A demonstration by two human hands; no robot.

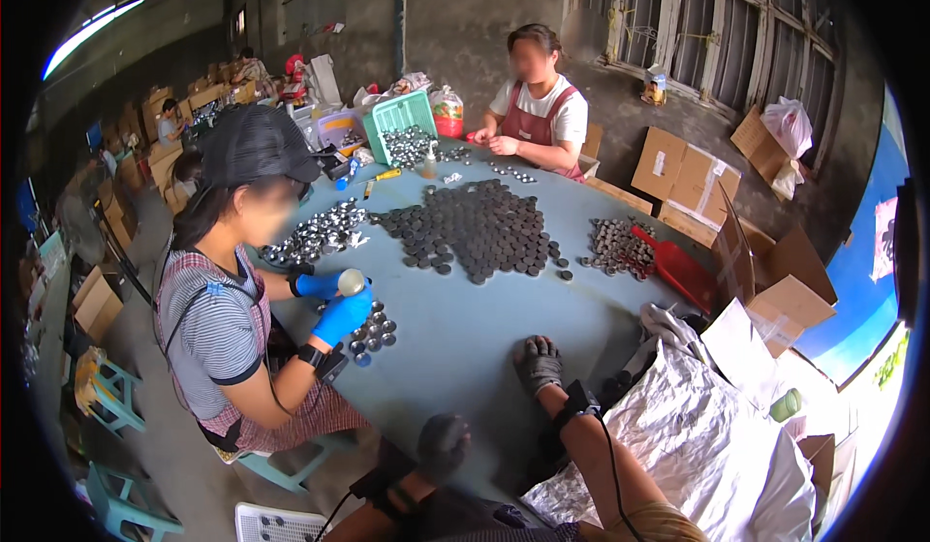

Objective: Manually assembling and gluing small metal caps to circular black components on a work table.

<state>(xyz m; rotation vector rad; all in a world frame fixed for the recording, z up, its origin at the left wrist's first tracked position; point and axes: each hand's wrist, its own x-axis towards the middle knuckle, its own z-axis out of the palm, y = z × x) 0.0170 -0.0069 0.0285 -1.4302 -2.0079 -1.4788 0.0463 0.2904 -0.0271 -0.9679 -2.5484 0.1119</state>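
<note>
My right hand (538,363), in a grey work glove, lies flat on the blue-grey table (465,329) with nothing under it that I can see. My left hand (444,442), also gloved, rests at the table's near edge; its fingers are curled and I cannot see anything in it. A wide patch of dark round discs (475,227) covers the table's middle, out of reach of both hands. Silver foil sheeting (697,435) lies just right of my right forearm.
A person in blue gloves (341,314) sits at my left, holding a small shiny cap over a cluster of metal caps (373,331). Another person (533,106) sits across. A red scoop (678,269), green basket (399,116) and cardboard boxes (775,290) ring the table.
</note>
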